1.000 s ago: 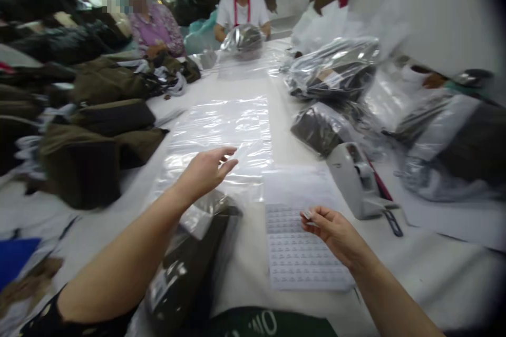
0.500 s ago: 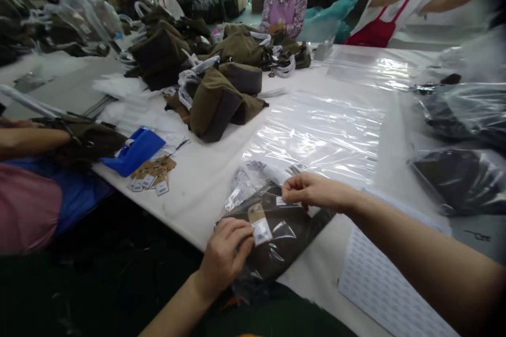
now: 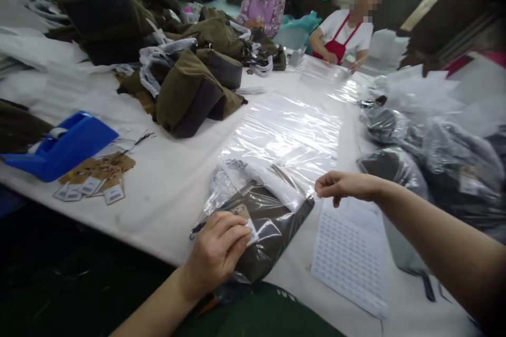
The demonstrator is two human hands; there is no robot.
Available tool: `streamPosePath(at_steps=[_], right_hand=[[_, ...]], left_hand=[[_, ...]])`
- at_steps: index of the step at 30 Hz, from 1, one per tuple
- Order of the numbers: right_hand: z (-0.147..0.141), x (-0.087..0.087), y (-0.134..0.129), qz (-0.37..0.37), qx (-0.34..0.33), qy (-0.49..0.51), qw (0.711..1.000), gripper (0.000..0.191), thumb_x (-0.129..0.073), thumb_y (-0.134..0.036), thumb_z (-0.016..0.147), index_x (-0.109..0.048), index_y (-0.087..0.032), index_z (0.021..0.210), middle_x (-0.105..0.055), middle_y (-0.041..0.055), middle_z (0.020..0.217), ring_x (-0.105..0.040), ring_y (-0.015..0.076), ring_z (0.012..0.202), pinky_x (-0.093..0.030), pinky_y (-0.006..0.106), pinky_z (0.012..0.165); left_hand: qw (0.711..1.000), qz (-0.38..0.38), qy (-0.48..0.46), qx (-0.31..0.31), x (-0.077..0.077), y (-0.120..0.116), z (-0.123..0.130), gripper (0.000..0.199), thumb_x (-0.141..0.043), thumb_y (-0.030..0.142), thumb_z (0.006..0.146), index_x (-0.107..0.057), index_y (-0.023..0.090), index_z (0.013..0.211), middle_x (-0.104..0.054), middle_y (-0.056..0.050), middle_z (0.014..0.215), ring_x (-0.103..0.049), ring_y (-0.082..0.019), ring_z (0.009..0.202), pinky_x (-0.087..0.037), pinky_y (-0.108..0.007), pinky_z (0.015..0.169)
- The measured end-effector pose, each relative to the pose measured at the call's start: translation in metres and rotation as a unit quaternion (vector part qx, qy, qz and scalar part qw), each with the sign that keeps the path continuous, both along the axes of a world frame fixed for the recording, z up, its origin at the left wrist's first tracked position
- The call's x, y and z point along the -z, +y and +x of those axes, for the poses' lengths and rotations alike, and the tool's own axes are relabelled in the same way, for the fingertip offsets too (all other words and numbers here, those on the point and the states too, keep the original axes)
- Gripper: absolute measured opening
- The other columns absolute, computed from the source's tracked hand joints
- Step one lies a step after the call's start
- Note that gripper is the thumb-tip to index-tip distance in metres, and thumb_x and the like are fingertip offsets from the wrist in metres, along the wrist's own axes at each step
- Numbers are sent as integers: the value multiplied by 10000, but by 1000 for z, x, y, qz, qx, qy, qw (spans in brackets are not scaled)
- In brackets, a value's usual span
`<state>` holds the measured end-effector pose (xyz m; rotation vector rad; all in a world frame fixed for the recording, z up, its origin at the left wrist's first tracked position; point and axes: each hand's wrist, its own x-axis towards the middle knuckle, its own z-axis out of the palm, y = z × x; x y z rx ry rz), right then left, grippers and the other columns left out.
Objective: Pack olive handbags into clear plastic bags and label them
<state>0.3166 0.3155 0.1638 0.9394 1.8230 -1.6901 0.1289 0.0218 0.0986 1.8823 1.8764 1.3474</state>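
Observation:
A dark olive bag wrapped in clear plastic (image 3: 272,218) lies at the table's front edge, with white padding on its upper part. My left hand (image 3: 217,245) is closed at its left side, fingers bent over a brown and white hang tag (image 3: 252,230) that they partly cover. Whether the tag lies under the plastic I cannot tell. My right hand (image 3: 336,187) hovers just right of the wrapped bag, its fingers pinched; what they hold, if anything, is hidden. Below it lies a printed sheet with repeated small rows (image 3: 348,258).
At left, a blue tape dispenser (image 3: 75,142) stands by several hang tags (image 3: 113,189). Olive bags (image 3: 190,95) are heaped behind. Flat clear plastic (image 3: 276,126) covers the table's middle. Wrapped bags (image 3: 454,163) crowd the right. Two people are across the table.
My right hand has moved off the wrapped bag to the right. The white label near its fingers is no longer visible there. My left hand now covers more of the tag. The view has shifted right.

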Motion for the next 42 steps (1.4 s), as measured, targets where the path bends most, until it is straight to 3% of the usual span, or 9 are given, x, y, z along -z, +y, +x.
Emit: streamPosePath(at_steps=[4,7,11,14,18,25,30,37,42], right_hand=[[8,1,11,1,20,10,1000,168,-699,-293,662,-601,-159,636,-454,-34,582,-418,87,547,-462,217,486],[11,7,-10,-14,214,101,971,184,-723,-286,658,-588,-160,653,-390,-64,525,-341,59,478,-397,179,436],[14,25,-96,-148,566,312,748,218,-673,-309,726,-593,-234,914,-249,-98,512,-187,56,432,-255,157,391],[11,42,-165,-258,620,363,645,424,-633,-306,762,-503,-355,1163,-313,-92,542,-177,63,422,-237,165,398],[-1,58,-206,-311,633,422,570,511,-604,-271,782,-422,-453,1223,-384,-80,584,-208,72,436,-256,175,432],[-8,74,-195,-355,605,476,531,459,-579,-259,800,-438,-407,1211,-412,-79,587,-224,64,435,-263,179,450],[-2,76,-187,-383,615,466,508,401,-579,-276,812,-460,-395,1176,-432,-73,617,-248,56,441,-260,158,435],[2,79,-180,-392,618,448,514,406,-554,-275,836,-433,-366,1212,-448,-69,629,-258,52,434,-262,140,394],[8,76,-182,-394,603,451,528,444,-551,-267,840,-407,-351,1252,-447,-70,623,-257,49,434,-286,126,380]], left_hand=[[999,5,15,42,-12,36,16,197,-590,106,801,-621,199,972,-634,-59,969,-560,-191,937,-473,-360,864],[999,-7,-9,39,-20,57,28,181,-575,124,818,-615,195,980,-630,-53,956,-562,-181,932,-477,-337,848],[998,-25,-52,4,-25,76,37,160,-543,169,845,-607,195,990,-628,-49,939,-570,-182,929,-482,-330,837],[998,-40,-50,-10,-22,87,39,163,-519,188,862,-609,203,998,-624,-57,962,-558,-194,949,-471,-353,849],[998,-64,-24,9,-13,98,39,184,-507,189,871,-608,216,1023,-613,-53,999,-540,-196,984,-457,-366,878],[990,-46,47,123,-10,123,35,234,-487,135,872,-578,205,1076,-628,-49,1044,-525,-196,1038,-436,-385,935],[989,-46,64,129,-11,142,32,268,-475,135,875,-566,187,1122,-622,-58,1034,-522,-184,1054,-458,-345,926],[979,-40,94,177,-10,157,34,273,-450,140,888,-562,184,1133,-623,-58,1052,-526,-178,1049,-466,-342,923],[989,-26,51,136,-14,155,19,251,-441,152,895,-573,181,1106,-614,-67,1021,-543,-174,1019,-459,-341,910]])
